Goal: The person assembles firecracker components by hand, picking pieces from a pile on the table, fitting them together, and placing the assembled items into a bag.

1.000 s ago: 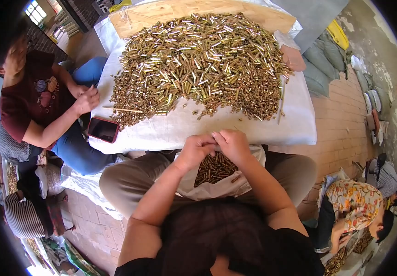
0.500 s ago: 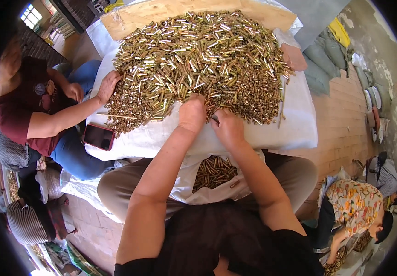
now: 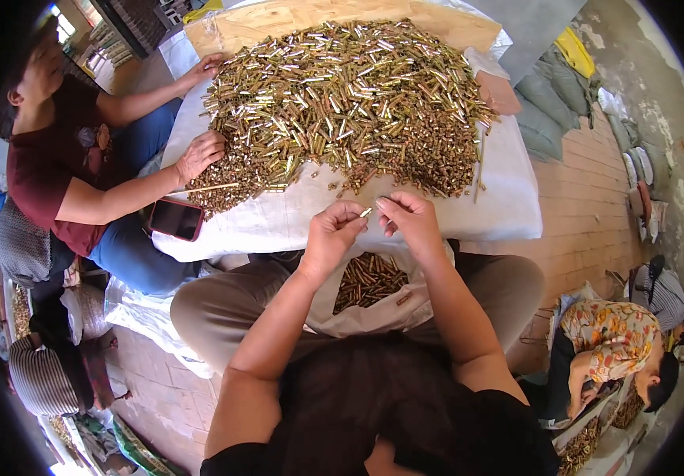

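Observation:
My left hand (image 3: 331, 238) pinches a small, shiny, brass-coloured metal piece (image 3: 365, 212) between thumb and fingertips, just off the near edge of the table. Facing it, a short gap away, my right hand (image 3: 409, 224) has thumb and forefinger pressed together. Whatever may be in that pinch is too small to make out. Beyond both hands lies a wide heap of brass-coloured metal tubes (image 3: 342, 95), with shorter pieces (image 3: 437, 163) along its near side. Under my hands, between my knees, a white sack (image 3: 318, 317) holds more brass-coloured tubes (image 3: 369, 279).
White sheeting (image 3: 508, 198) covers the table, with a wooden board (image 3: 262, 24) along its far side. At the left, a seated person (image 3: 48, 174) touches the heap near a phone (image 3: 177, 219) and a thin stick (image 3: 203, 189). Another person (image 3: 615, 341) bends down at the right.
Both my hands have drawn back from the heap toward me and come up close together, with the metal piece now showing in the left. The neighbour's second hand has reached the heap.

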`<state>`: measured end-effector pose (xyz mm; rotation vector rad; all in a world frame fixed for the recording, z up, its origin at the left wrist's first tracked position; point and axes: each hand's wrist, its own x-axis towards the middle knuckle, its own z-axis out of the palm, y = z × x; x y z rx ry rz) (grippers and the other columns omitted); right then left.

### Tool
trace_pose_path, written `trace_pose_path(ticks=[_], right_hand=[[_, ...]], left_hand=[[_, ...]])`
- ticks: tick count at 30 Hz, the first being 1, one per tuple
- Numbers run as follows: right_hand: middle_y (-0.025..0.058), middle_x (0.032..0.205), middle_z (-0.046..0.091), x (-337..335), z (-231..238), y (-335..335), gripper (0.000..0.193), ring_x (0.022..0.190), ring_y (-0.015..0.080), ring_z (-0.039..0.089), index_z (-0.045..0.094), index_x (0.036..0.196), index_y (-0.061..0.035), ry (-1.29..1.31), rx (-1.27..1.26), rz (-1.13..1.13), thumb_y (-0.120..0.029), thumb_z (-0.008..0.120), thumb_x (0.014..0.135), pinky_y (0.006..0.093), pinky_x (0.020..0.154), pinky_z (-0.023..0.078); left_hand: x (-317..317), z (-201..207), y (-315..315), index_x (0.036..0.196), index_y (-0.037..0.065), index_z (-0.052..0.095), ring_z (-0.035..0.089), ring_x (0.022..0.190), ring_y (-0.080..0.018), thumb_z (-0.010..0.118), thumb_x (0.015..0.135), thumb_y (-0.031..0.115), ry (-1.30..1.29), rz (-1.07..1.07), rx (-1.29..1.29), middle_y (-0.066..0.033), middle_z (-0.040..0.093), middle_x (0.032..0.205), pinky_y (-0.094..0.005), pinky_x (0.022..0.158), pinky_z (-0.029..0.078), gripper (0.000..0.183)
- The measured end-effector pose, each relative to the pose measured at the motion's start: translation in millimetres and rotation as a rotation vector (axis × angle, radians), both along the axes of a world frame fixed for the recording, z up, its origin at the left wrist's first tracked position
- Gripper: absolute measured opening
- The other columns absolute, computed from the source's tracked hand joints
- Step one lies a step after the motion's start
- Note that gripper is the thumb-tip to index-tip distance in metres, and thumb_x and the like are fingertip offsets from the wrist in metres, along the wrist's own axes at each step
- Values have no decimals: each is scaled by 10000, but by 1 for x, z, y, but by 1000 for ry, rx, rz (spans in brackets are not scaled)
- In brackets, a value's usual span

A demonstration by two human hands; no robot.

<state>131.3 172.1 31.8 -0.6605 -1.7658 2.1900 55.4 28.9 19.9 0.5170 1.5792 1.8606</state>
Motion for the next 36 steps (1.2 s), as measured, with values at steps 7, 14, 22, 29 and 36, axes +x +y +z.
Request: trace_pose_path(ticks=[7, 14, 22, 29, 36], right_hand=[[-9, 603, 551, 19, 9, -11, 188, 509, 40, 481, 603, 735, -30, -26, 38, 0, -189, 625, 833, 184, 449, 353], [-17, 571, 510, 24, 18, -10, 239, 487, 52, 435, 566, 660, -21, -8, 165, 31, -183, 637, 821, 214, 433, 333], [132, 581, 525, 27, 12, -10, 302, 481, 267, 517, 542, 626, -6, 57, 1041, -20, -229, 607, 820, 368, 466, 400], [128, 614, 544, 19, -4, -31, 277, 543, 305, 550, 508, 635, -49, 30, 1338, -95, -232, 591, 825, 401, 478, 428], [119, 607, 541, -2, -24, -33, 226, 541, 295, 551, 512, 649, -49, -30, 1411, -30, -175, 602, 814, 387, 476, 434]], left_hand=[[24, 11, -7, 887, 37, 595, 396, 547, 5, 584, 838, 12, 45, 11, 34, 37, 560, 697, -160, 462, 308, 57], [29, 11, -9, 870, 15, 601, 475, 636, -15, 585, 831, -16, 139, 8, 40, 29, 567, 721, -171, 542, 390, 52], [30, 1, -6, 887, -16, 607, 538, 662, -56, 594, 810, -27, 156, 3, -29, -17, 592, 717, -210, 613, 461, 79], [29, -16, -5, 842, -22, 617, 516, 619, -65, 594, 811, -4, 97, 81, -73, -28, 593, 680, -223, 579, 448, 42], [23, -29, 1, 828, -24, 628, 511, 553, -82, 597, 796, 10, 160, 225, -196, -68, 599, 621, -242, 534, 444, 57]])
